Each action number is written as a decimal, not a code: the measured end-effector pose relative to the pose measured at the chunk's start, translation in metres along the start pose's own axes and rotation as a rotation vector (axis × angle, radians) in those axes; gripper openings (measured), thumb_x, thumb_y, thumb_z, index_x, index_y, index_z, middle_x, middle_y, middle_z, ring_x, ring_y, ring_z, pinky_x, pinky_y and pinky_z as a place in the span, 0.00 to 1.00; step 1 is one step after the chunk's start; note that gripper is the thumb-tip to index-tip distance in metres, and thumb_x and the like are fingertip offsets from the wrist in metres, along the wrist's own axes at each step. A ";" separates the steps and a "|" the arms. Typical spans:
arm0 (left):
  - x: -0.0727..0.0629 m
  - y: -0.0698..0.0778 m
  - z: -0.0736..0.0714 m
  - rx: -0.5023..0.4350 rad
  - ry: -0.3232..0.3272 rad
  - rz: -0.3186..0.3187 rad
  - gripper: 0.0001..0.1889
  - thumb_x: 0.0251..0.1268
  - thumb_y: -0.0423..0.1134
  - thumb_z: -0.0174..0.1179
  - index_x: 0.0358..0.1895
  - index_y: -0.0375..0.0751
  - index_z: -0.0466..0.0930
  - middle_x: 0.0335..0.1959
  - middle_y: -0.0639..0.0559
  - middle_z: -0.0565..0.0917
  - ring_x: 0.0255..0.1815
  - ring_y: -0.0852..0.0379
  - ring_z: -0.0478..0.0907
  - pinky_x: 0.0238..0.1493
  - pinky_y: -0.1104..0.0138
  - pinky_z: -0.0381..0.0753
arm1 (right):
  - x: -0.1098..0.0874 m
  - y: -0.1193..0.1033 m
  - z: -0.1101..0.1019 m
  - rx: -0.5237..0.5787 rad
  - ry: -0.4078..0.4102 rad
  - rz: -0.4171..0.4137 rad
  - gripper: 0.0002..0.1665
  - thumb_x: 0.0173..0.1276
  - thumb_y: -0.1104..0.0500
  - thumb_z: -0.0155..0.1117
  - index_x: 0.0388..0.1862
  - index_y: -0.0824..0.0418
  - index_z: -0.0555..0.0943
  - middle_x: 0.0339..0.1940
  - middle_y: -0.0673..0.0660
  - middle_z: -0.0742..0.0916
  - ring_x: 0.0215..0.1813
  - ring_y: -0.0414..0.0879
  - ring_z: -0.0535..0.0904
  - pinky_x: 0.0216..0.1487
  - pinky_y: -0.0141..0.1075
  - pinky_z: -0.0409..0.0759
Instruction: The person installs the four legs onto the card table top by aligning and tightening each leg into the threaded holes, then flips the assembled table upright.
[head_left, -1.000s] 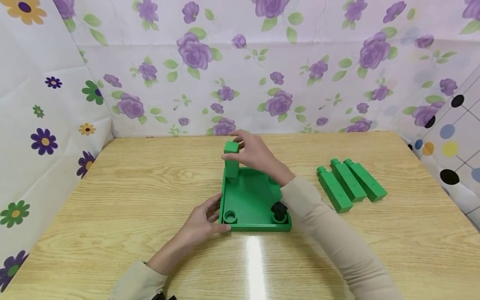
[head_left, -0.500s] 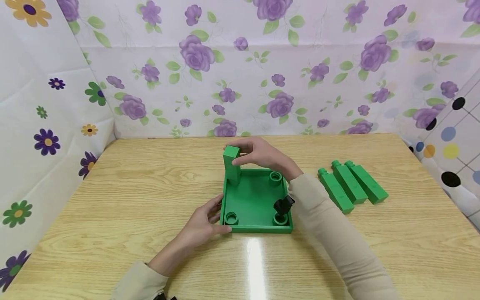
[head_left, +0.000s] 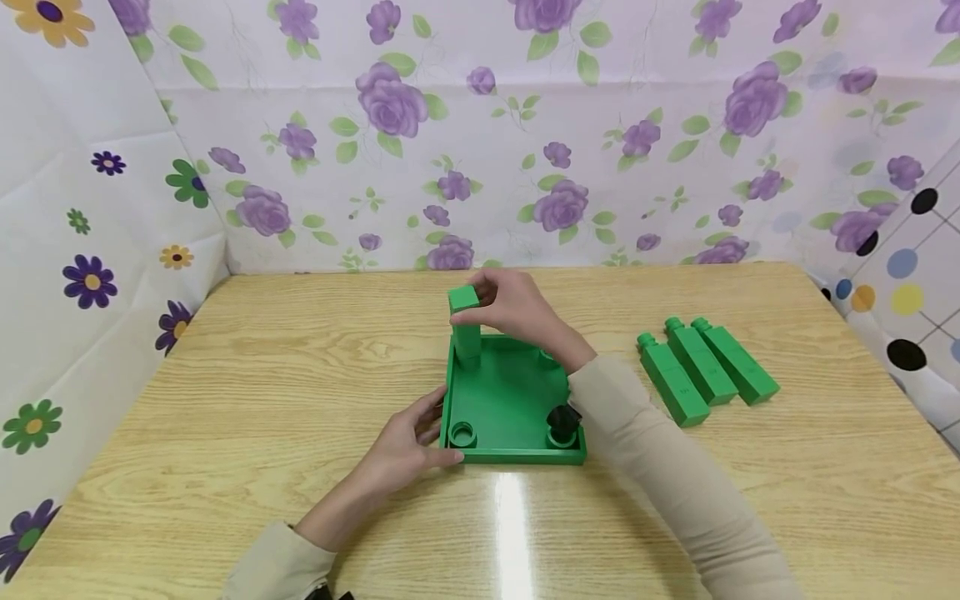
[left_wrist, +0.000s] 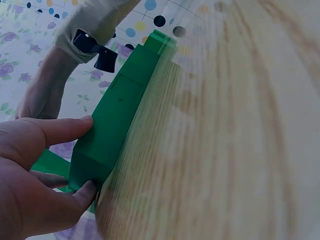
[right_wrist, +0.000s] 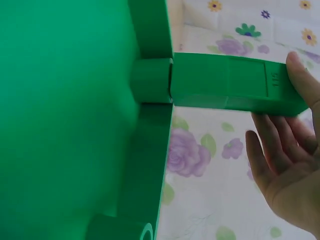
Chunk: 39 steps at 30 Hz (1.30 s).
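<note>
Right wrist view: block (right_wrist: 220,82), end hidden, perhaps inside socket (right_wrist: 151,80)

Tray (head_left: 517,396): plain green. Post (head_left: 467,333) at the tray's far left corner: same green. Three blocks (head_left: 701,365) right of the tray: green. Table (head_left: 300,358) under the tray: yellowish-brown wood grain. Backdrop (head_left: 495,150) beyond the tray: whitish, purple roses, green leaves.
</note>
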<state>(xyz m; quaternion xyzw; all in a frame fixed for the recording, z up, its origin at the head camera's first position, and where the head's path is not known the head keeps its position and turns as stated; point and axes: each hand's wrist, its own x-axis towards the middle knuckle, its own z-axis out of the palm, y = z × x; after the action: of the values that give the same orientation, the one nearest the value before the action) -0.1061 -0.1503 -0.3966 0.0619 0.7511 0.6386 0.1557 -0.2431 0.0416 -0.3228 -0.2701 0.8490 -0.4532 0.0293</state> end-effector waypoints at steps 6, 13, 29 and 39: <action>0.000 0.001 0.000 -0.008 0.003 -0.008 0.47 0.53 0.22 0.68 0.76 0.35 0.51 0.68 0.35 0.65 0.68 0.37 0.63 0.61 0.59 0.75 | -0.002 -0.005 0.007 -0.071 0.073 0.030 0.25 0.56 0.49 0.77 0.41 0.61 0.74 0.33 0.55 0.79 0.35 0.47 0.76 0.36 0.39 0.77; 0.000 0.001 0.001 0.003 0.012 -0.011 0.47 0.52 0.23 0.68 0.76 0.35 0.52 0.69 0.35 0.65 0.68 0.38 0.64 0.61 0.59 0.75 | -0.005 -0.012 0.009 -0.128 0.021 0.073 0.34 0.59 0.46 0.73 0.58 0.62 0.75 0.49 0.58 0.81 0.48 0.51 0.78 0.45 0.39 0.79; -0.001 0.001 0.001 -0.026 0.005 -0.013 0.47 0.53 0.23 0.68 0.76 0.35 0.52 0.69 0.35 0.64 0.69 0.38 0.63 0.61 0.59 0.75 | 0.003 -0.002 -0.016 0.182 -0.293 -0.046 0.34 0.68 0.65 0.64 0.72 0.58 0.67 0.63 0.57 0.79 0.62 0.46 0.75 0.55 0.38 0.79; 0.000 0.000 0.000 -0.020 0.005 -0.005 0.47 0.52 0.23 0.68 0.75 0.35 0.52 0.69 0.35 0.65 0.68 0.37 0.63 0.61 0.58 0.74 | 0.005 -0.001 -0.011 0.093 -0.218 -0.025 0.33 0.65 0.61 0.69 0.68 0.60 0.72 0.64 0.56 0.76 0.62 0.49 0.74 0.58 0.37 0.76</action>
<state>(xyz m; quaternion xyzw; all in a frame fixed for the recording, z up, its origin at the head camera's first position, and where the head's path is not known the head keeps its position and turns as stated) -0.1059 -0.1501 -0.3965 0.0569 0.7453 0.6457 0.1558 -0.2501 0.0471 -0.3144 -0.3266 0.8154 -0.4604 0.1285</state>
